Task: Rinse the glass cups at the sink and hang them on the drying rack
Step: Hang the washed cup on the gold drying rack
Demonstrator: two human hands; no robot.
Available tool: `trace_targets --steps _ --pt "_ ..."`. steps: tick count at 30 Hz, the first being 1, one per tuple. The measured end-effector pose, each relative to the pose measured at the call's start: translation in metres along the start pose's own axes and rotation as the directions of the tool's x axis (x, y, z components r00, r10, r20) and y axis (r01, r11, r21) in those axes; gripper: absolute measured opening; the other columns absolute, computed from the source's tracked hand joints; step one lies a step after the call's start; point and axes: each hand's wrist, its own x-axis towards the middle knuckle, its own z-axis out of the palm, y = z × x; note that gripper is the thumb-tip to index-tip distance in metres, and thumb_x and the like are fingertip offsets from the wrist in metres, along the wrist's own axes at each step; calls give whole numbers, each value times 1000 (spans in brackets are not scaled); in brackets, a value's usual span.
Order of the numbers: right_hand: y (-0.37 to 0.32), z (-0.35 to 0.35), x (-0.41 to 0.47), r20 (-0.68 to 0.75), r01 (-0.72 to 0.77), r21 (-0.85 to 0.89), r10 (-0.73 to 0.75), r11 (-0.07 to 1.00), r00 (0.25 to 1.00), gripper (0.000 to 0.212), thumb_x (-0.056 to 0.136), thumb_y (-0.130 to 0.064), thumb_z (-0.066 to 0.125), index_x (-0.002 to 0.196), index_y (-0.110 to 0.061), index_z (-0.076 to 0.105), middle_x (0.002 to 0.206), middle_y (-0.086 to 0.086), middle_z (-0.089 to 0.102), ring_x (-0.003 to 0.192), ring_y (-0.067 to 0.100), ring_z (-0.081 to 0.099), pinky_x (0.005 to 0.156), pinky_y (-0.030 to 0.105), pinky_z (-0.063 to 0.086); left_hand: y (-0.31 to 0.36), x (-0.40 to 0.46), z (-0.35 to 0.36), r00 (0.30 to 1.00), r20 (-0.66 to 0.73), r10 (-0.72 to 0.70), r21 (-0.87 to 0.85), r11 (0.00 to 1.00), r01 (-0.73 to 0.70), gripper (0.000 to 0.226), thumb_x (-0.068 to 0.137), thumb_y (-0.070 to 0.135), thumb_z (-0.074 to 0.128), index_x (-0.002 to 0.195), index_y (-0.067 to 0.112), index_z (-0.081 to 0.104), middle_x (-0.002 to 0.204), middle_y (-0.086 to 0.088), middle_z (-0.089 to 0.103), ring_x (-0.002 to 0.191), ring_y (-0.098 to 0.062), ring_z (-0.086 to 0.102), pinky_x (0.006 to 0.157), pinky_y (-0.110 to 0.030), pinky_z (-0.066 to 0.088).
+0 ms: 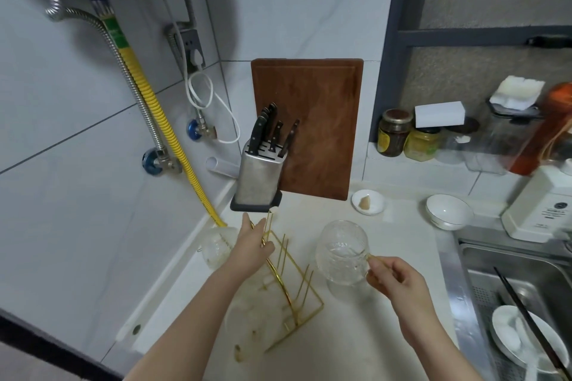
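White counter [387,334] beside a steel sink [510,275] — right hand [399,283] pinches the glass cup [343,252] by its handle; left hand [250,244] apparently grips the gold drying rack [291,288].

Sink [510,260] cut off at right edge; left hand [252,246] hides rack [291,284] top.

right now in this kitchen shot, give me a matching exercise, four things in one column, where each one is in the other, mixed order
Things:
1. clear glass cup with handle
2. gold wire drying rack
3. black chopsticks
4. brown wooden cutting board

Places:
A. leaning against the wall
B. held by the right hand
C. across the white plate in the sink
D. gripped by the left hand

Pairs: 1-B, 2-D, 3-C, 4-A
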Motion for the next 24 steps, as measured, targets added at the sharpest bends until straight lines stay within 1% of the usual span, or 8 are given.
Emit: trace_targets --steps 1,4,6,10,13,17,22,24 --pt "-1 0 0 -2 1 4 -1 1000 1000 9 88 -8 63 87 -2 69 69 0 69 74 20 61 91 42 51 -2 -1 -4 999 32 11 -2 1000 -11 60 98 18 49 151 13 21 159 -10 -15 143 -23 27 96 -15 27" --pt "-2 0 1 -1 2 4 -2 1000 1000 10 89 -8 62 88 -1 69 63 -1 66 70 20 59 88 41 52 -7 1 -12 993 117 24 -28 999 -21 62 99 20 50 152 17 18 159 -4 -18 148 -20 11 107 -21 27" --pt "-4 1 0 10 3 -3 -3 1000 1000 10 89 -8 62 86 -2 70 61 2 62 69 23 56 83 40 52 -7 2 -18 986 163 33 -39 999 -27 63 98 18 50 153 19 17 159 -2 -20 148 -20 9 108 -22 25" --pt "-8 5 -2 41 -13 -12 14 1000 999 12 89 -9 62 85 -1 69 59 4 59 64 24 57 73 35 55 -5 8 -27 970 240 45 -28 999 -39 67 97 6 48 153 21 14 159 -2 -20 149 -21 3 112 -25 23" --pt "-9 10 -4 68 -26 -42 28 999 997 12 89 -10 63 84 0 69 58 5 57 57 16 58 76 41 56 -5 11 -32 956 287 53 6 998 -57 69 94 -5 45 152 21 19 160 -3 -17 149 -21 -2 113 -25 24" --pt "-11 17 -8 109 -27 -68 35 997 993 13 89 -8 62 80 -2 69 61 8 54 54 13 55 71 37 58 -5 13 -39 941 330 78 104 988 -118 68 91 -12 43 150 19 27 161 -5 -12 149 -22 -4 114 -25 21" --pt "-12 25 -12 148 -31 -102 46 994 988 15 90 -7 61 78 -1 70 59 8 55 52 14 56 65 36 58 -12 12 -51 932 355 79 205 966 -160 74 87 -14 43 149 24 28 161 -3 -10 149 -23 -3 116 -26 17" --pt "-12 28 -12 152 -44 -98 59 994 987 16 90 -8 61 79 -1 70 59 10 55 52 17 57 65 38 59 -15 9 -51 942 317 107 271 942 -198 72 88 -5 49 149 26 27 161 -4 -4 149 -25 0 119 -30 15"
